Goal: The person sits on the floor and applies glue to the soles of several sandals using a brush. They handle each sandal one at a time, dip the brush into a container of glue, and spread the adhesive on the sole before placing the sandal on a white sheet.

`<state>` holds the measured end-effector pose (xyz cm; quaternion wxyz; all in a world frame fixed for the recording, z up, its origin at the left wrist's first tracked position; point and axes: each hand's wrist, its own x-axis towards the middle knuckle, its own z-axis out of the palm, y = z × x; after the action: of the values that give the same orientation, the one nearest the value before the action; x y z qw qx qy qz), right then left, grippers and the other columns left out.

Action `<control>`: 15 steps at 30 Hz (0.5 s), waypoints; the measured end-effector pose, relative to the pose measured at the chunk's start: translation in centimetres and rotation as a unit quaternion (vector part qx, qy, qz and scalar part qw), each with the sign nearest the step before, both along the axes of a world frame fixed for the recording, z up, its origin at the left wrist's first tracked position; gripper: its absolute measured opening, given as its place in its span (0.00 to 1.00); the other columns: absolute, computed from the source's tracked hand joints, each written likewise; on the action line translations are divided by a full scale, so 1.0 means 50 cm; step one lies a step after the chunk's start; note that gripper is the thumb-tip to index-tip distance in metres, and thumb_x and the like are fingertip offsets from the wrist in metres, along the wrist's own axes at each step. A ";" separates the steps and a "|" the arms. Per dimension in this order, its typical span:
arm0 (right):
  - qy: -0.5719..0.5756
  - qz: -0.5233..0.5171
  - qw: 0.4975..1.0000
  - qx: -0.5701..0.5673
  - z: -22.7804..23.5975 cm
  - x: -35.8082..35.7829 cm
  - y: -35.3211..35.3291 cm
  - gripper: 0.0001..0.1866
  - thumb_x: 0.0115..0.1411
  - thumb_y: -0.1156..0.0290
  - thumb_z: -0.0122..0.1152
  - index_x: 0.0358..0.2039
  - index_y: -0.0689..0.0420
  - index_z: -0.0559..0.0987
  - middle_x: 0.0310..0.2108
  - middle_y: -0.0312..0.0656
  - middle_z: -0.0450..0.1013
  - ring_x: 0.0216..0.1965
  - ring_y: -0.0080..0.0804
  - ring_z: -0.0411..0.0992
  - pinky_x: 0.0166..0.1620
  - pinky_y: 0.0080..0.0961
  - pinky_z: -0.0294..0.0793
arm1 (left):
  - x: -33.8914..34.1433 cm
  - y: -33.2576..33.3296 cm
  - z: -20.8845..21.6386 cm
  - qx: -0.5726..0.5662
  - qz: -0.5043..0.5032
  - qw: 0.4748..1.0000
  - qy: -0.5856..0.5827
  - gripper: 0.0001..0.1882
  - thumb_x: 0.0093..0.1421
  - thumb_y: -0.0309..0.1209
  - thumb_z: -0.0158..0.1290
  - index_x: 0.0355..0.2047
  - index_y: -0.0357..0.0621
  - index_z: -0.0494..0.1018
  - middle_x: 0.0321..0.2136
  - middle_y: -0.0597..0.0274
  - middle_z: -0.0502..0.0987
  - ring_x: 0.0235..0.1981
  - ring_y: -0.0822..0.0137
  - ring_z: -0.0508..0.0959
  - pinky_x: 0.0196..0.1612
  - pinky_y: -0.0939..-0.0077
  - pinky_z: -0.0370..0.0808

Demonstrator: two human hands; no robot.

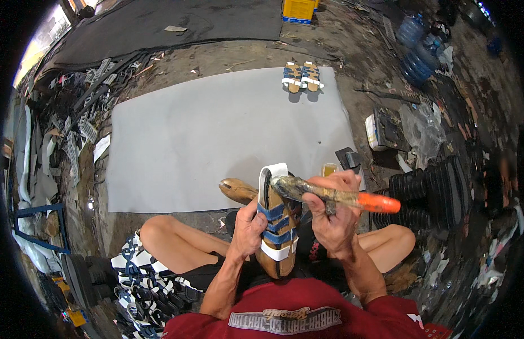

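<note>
In front of my body a sandal upper with blue and white straps (277, 221) is fitted on a brown wooden shoe last (281, 265). My left hand (251, 229) grips it from the left side. My right hand (335, 212) is closed around a dirty, crusted tool with an orange handle end (378, 202). That tool's broad, rounded head meets the white strap at the far end of the sandal; its exact kind is not clear. Beyond my left hand a second wooden last (238, 191) points out to the left.
A grey sheet (216, 124) covers the floor ahead, with a pair of strapped sandals (302, 77) at its far right. Near my right hand are a small yellowish container (329, 169) and a black piece (348, 159). Strap pieces (151, 299) heap at left, black soles (437, 192) at right.
</note>
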<state>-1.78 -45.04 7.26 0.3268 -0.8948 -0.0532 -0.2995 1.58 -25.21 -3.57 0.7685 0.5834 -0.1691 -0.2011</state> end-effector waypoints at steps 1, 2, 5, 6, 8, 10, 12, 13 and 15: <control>0.010 0.002 1.000 0.014 -0.003 -0.011 0.006 0.13 0.66 0.58 0.68 0.36 0.55 0.85 0.35 0.35 0.81 0.40 0.38 0.71 0.49 0.39 0.64 | 0.004 0.003 -0.008 0.014 0.010 1.000 -0.005 0.38 0.72 0.60 0.48 0.60 0.34 0.73 0.44 0.59 0.83 0.45 0.70 0.80 0.50 0.72 0.77; 0.020 0.004 0.999 0.028 -0.004 -0.018 0.011 0.13 0.67 0.57 0.68 0.36 0.54 0.84 0.35 0.34 0.80 0.40 0.38 0.70 0.50 0.40 0.63 | 0.006 0.006 -0.011 0.029 0.020 0.999 -0.009 0.38 0.72 0.60 0.49 0.60 0.34 0.73 0.44 0.59 0.83 0.44 0.70 0.80 0.50 0.71 0.78; -0.007 0.013 1.000 -0.008 0.020 -0.017 0.001 0.13 0.64 0.57 0.70 0.37 0.53 0.85 0.36 0.32 0.80 0.39 0.36 0.70 0.48 0.38 0.62 | 0.001 0.002 -0.001 0.015 0.040 0.999 -0.032 0.36 0.72 0.58 0.49 0.60 0.33 0.72 0.41 0.57 0.84 0.41 0.72 0.81 0.48 0.71 0.78; -0.021 0.012 1.000 -0.014 0.027 -0.012 -0.005 0.12 0.63 0.57 0.72 0.38 0.52 0.85 0.36 0.31 0.80 0.39 0.35 0.70 0.48 0.37 0.61 | -0.001 -0.004 0.003 0.009 0.044 0.998 -0.035 0.36 0.72 0.57 0.49 0.60 0.33 0.72 0.40 0.57 0.85 0.40 0.72 0.81 0.47 0.71 0.78; -0.045 -0.020 0.999 -0.006 0.028 -0.004 0.004 0.12 0.62 0.59 0.72 0.37 0.53 0.85 0.36 0.32 0.81 0.37 0.35 0.71 0.48 0.38 0.61 | 0.001 -0.008 0.021 0.017 0.040 0.996 -0.081 0.36 0.72 0.56 0.49 0.61 0.32 0.71 0.37 0.58 0.85 0.37 0.72 0.82 0.44 0.73 0.79; -0.020 -0.042 0.999 -0.008 0.036 0.000 0.025 0.12 0.62 0.59 0.73 0.37 0.53 0.85 0.37 0.32 0.81 0.36 0.35 0.70 0.47 0.39 0.61 | 0.002 -0.001 0.028 0.028 0.039 0.994 -0.097 0.37 0.72 0.56 0.50 0.62 0.31 0.71 0.36 0.59 0.85 0.35 0.73 0.81 0.43 0.74 0.79; 0.012 -0.016 1.000 0.016 0.029 -0.013 0.030 0.10 0.62 0.64 0.73 0.36 0.56 0.86 0.35 0.36 0.83 0.36 0.37 0.73 0.46 0.40 0.67 | -0.001 0.003 0.009 0.017 0.062 0.995 -0.074 0.38 0.71 0.58 0.51 0.62 0.30 0.71 0.35 0.61 0.84 0.33 0.75 0.80 0.40 0.76 0.78; 0.024 0.003 0.998 0.064 0.028 -0.019 0.028 0.09 0.62 0.65 0.73 0.36 0.57 0.86 0.34 0.38 0.83 0.35 0.38 0.74 0.46 0.40 0.68 | 0.001 0.007 0.011 0.024 0.066 0.994 -0.078 0.39 0.70 0.58 0.51 0.62 0.30 0.71 0.35 0.61 0.84 0.32 0.76 0.80 0.39 0.76 0.78; 0.024 0.017 0.992 0.120 0.033 -0.016 0.019 0.07 0.63 0.68 0.73 0.36 0.59 0.87 0.32 0.42 0.83 0.34 0.41 0.76 0.45 0.38 0.73 | 0.004 0.007 0.003 -0.004 0.063 0.995 -0.075 0.40 0.70 0.59 0.53 0.62 0.30 0.71 0.35 0.62 0.84 0.32 0.76 0.79 0.39 0.76 0.77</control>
<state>-2.58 -44.08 8.91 0.4377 -0.8552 -0.0243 -0.2767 1.77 -24.87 -3.40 0.7669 0.6035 -0.1901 -0.1072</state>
